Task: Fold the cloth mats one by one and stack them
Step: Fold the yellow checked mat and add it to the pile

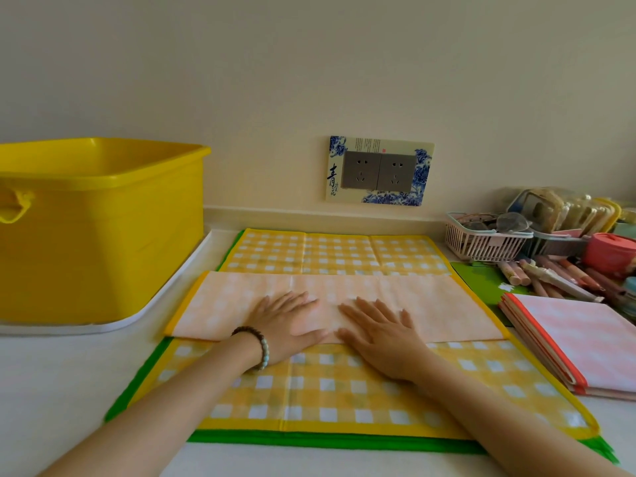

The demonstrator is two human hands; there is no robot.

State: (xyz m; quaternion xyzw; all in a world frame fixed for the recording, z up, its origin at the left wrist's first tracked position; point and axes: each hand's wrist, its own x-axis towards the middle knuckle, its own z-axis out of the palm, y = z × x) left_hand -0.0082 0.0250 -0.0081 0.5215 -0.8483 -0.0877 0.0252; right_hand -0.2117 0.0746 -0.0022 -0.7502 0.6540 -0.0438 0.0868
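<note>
**Hands press a fold flat, with the yellow mat only partly folded**

Both hands lie flat with straight fingers, side by side and close together, and they grip nothing. The left hand (285, 327) and the right hand (378, 339) press on a pale strip (440, 311), which seems to be the turned-over back side of the yellow checked mat (327, 390). This mat is spread on the desk (51, 390), directly under the hands and the forearms.

As I judge it, the task is somewhere in the middle. To the right of the right hand, just beside the yellow mat, there is a stack of folded mats (585, 342) with red edges, so some mats are finished. The yellow mat has only one fold and needs more folds before it can go on the stack. Under it lies at least one green mat (309, 438), not yet folded.

Several things are not clear. Beyond the fingertips, more yellow check shows, and I cannot tell if it belongs to the same mat or to another one. The green layers cannot be counted, because only their edges show. The stack is cut off at the right border. The inside of the yellow tub (103, 235), left of the left hand, is hidden.
</note>
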